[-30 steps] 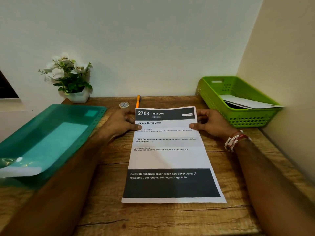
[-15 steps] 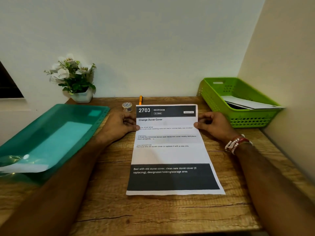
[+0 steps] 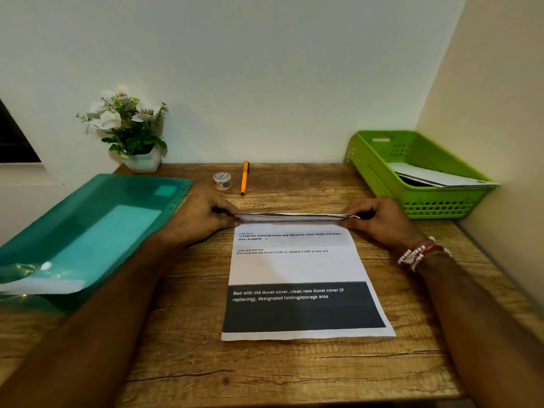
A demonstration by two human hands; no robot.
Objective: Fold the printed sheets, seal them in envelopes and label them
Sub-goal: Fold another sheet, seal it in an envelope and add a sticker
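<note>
A printed sheet (image 3: 297, 266) lies on the wooden desk (image 3: 188, 343) in front of me, its dark footer band nearest me. Its far end is lifted off the desk and curls toward me, so the header is hidden. My left hand (image 3: 197, 217) pinches the sheet's far left corner. My right hand (image 3: 379, 220), with beaded bracelets at the wrist, pinches the far right corner. A roll of tape (image 3: 222, 180) and an orange pen (image 3: 244, 177) lie beyond the sheet. White envelopes or papers (image 3: 435, 175) rest in a green basket (image 3: 379, 175) at the right.
A teal plastic folder (image 3: 88, 231) with paper inside lies at the left, hanging past the desk edge. A white pot of artificial flowers (image 3: 129, 128) stands in the back left corner. Walls close the desk at the back and right.
Both hands have lifted the sheet's far edge and brought it toward me, so the header no longer shows. The tape roll and pen are now uncovered behind it.
</note>
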